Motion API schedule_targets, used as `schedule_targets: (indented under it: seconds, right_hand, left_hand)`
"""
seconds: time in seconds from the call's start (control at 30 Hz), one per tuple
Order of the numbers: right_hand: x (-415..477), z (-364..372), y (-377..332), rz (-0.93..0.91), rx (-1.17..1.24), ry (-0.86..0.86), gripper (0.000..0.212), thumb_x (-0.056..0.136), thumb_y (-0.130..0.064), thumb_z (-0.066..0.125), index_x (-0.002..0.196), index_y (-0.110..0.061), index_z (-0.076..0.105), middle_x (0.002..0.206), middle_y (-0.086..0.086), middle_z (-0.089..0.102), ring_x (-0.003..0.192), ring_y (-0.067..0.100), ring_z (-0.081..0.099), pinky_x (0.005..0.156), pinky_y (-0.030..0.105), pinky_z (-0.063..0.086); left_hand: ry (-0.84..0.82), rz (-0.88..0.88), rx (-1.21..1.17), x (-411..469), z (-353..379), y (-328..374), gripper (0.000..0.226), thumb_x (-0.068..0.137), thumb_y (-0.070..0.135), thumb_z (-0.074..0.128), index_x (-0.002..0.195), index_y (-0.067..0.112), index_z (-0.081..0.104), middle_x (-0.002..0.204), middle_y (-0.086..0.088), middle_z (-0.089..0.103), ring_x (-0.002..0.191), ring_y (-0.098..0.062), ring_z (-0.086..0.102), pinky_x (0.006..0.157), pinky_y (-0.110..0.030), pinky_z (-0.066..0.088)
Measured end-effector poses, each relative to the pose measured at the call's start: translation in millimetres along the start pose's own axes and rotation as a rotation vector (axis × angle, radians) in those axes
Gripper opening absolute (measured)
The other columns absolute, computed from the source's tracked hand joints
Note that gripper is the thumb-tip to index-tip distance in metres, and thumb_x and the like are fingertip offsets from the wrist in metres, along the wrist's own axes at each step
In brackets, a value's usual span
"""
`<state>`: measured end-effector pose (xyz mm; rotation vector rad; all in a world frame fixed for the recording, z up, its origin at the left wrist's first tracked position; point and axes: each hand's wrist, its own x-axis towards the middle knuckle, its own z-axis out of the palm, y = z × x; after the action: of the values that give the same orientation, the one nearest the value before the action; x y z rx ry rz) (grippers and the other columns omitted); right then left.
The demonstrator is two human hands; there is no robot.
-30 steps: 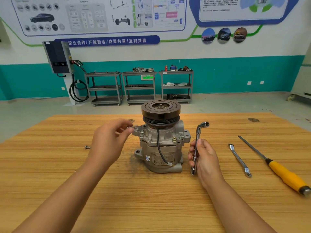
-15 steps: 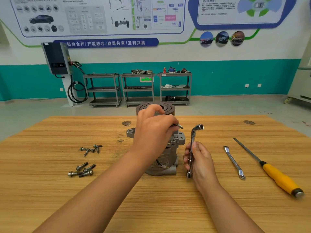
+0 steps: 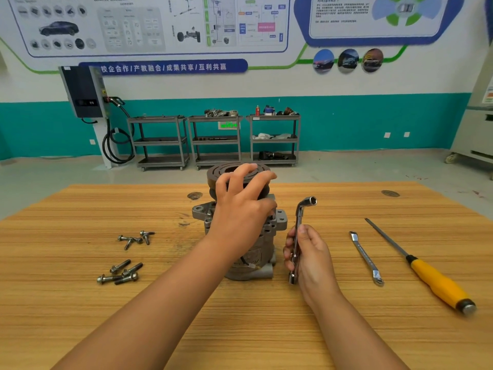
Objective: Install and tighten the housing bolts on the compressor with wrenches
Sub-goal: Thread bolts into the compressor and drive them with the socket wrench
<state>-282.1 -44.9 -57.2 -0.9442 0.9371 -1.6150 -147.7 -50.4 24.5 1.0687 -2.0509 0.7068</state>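
"Steel bolts (image 3: 132,269) are seen loose in two heaps toward the left edge of the desk (image 3: 266,329), well apart from the compressor (image 3: 264,247). Where is that placed?"

"It is stood upright, pulley on top, about midway along the desk and nearer the far edge. The left grip (image 3: 240,209) is laid over its front, some fingers spread across the pulley, the rest curled down by the flange. Whether a bolt is pinched there cannot be told, as the spot is hidden."

"And to the right?"

"An L-shaped socket wrench (image 3: 300,222) is held upright in the right grip (image 3: 309,255), fingers curled round its shank, just beside the housing. A flat wrench (image 3: 366,259) and a yellow-handled screwdriver (image 3: 437,284) are laid flat toward the right edge."

"What could be spoiled from here?"

"A bolt could be cross-threaded if it is started crooked by touch, since the hole is covered by the hand. If the socket is brought on before the thread is caught, the damage would be forced deeper. The unclamped compressor could also be tipped or spun by wrench torque if it is not steadied."
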Motion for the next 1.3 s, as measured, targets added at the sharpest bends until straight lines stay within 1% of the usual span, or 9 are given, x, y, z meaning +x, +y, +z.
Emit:
schedule_targets:
  seconds: [0.23,0.47,0.57,0.67,0.77,0.87,1.03,1.17,1.3]
  right_hand:
    - [-2.8,2.1,-4.5,-0.041,0.035,-0.018,0.026,0.101,-0.017,0.040,0.081,-0.011,0.057,0.061,-0.002,0.053,0.051,0.009,0.050,0.037,0.019,0.034]
    - [21.2,13.1,-57.0,-0.342,-0.010,-0.108,0.023,0.098,-0.004,0.042,0.101,-0.015,0.063,0.068,-0.007,0.061,0.067,0.009,0.060,0.058,0.021,0.051]
    - [30.2,24.8,-74.1,-0.449,-0.036,-0.137,0.019,0.093,-0.010,0.051,0.103,-0.020,0.064,0.076,-0.005,0.068,0.078,0.012,0.066,0.071,0.021,0.054]
    - [35.7,32.4,-78.3,-0.537,-0.069,-0.149,0.022,0.079,-0.021,0.059,0.101,-0.022,0.066,0.089,-0.006,0.072,0.085,0.008,0.068,0.075,0.016,0.051]
    - [40.3,39.6,-72.9,-0.542,-0.023,-0.176,0.025,0.076,-0.021,0.060,0.101,-0.023,0.066,0.090,-0.010,0.073,0.086,0.005,0.068,0.076,0.015,0.051]
    - [43.2,44.8,-66.9,-0.560,-0.051,-0.195,0.025,0.076,-0.023,0.061,0.100,-0.023,0.067,0.087,-0.009,0.074,0.086,0.006,0.068,0.075,0.016,0.051]
    - [44.9,48.2,-69.6,-0.587,-0.135,-0.200,0.019,0.079,-0.024,0.062,0.097,-0.027,0.068,0.086,-0.014,0.073,0.086,0.000,0.067,0.073,0.011,0.048]
    - [42.3,34.0,-67.3,-0.542,-0.300,-0.230,0.018,0.093,-0.019,0.054,0.102,-0.027,0.067,0.095,-0.015,0.072,0.095,-0.002,0.063,0.078,0.010,0.047]
    - [34.1,17.8,-57.1,-0.482,-0.495,-0.244,0.025,0.094,-0.015,0.054,0.108,-0.033,0.063,0.110,-0.010,0.065,0.112,0.008,0.055,0.101,0.035,0.043]
  left_hand:
    - [-0.183,-0.039,0.018,5.5,-9.3,3.3,0.019,0.062,0.020,0.088,0.075,0.031,0.079,0.124,0.000,0.065,0.126,-0.039,0.048,0.094,-0.038,0.018]
    - [-0.356,0.037,0.095,9.2,-11.6,-0.6,0.039,0.091,0.021,0.058,0.123,0.043,0.062,0.147,0.016,0.035,0.140,-0.020,0.006,0.100,-0.039,-0.001]
    - [-0.238,0.025,-0.078,20.5,-20.8,-4.7,0.041,0.091,0.016,0.054,0.120,0.042,0.064,0.137,0.016,0.047,0.131,-0.014,0.030,0.100,-0.035,0.007]
    - [-0.108,-0.200,-0.443,45.9,-32.5,-9.8,0.027,0.089,0.011,0.054,0.095,0.033,0.068,0.107,0.015,0.057,0.106,-0.006,0.051,0.100,-0.031,0.031]
    - [-0.244,-0.323,-0.666,68.7,-37.7,-23.7,0.019,0.092,0.023,0.060,0.109,0.030,0.064,0.101,0.018,0.064,0.095,0.001,0.060,0.085,-0.019,0.048]
    - [-0.342,-0.295,-0.924,81.6,-37.9,-29.3,0.021,0.087,0.027,0.069,0.107,0.034,0.067,0.100,0.017,0.070,0.093,0.006,0.065,0.078,-0.008,0.049]
    - [-0.167,-0.346,-1.019,86.5,-30.0,-24.5,0.012,0.088,0.016,0.068,0.098,0.018,0.073,0.085,0.010,0.071,0.078,0.003,0.067,0.068,-0.008,0.049]
    - [-0.108,-0.430,-1.102,86.8,-24.9,-27.4,0.014,0.089,0.012,0.065,0.101,0.015,0.072,0.083,0.008,0.071,0.078,-0.001,0.068,0.077,-0.014,0.053]
    - [-0.134,-0.469,-1.086,85.8,-21.3,-26.6,0.017,0.090,0.011,0.064,0.106,0.010,0.072,0.081,0.013,0.070,0.075,0.006,0.065,0.074,-0.011,0.051]
